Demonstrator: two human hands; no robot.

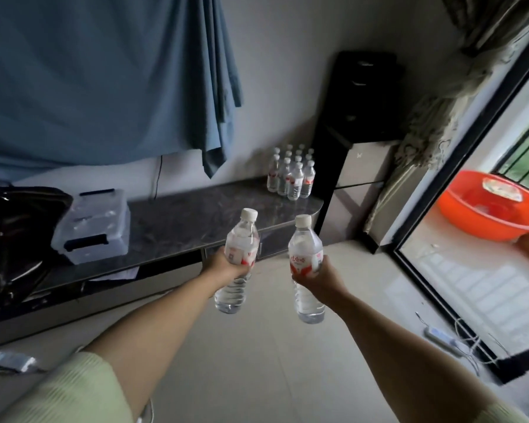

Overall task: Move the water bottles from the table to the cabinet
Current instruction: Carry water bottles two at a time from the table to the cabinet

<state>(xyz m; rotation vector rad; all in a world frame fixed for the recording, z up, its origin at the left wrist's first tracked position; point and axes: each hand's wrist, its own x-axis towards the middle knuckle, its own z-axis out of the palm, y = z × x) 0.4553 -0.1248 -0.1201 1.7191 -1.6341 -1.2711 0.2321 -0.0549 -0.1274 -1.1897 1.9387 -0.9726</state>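
Note:
My left hand (223,265) grips a clear water bottle (240,239) with a white cap and a red-and-white label, held upright over the floor. My right hand (316,276) grips a second such bottle (306,248), also upright, a little to the right. Both bottles are in the air in front of a low dark marble-topped cabinet (196,221). Several more water bottles (290,175) stand in a tight group on the cabinet's far right end, near the wall.
A clear plastic storage box (92,227) and a black bag (16,227) sit on the cabinet's left part. A black tower unit (364,99) stands beyond its right end. An orange basin (489,209) lies past the sliding door frame. A power strip (440,338) lies on the floor.

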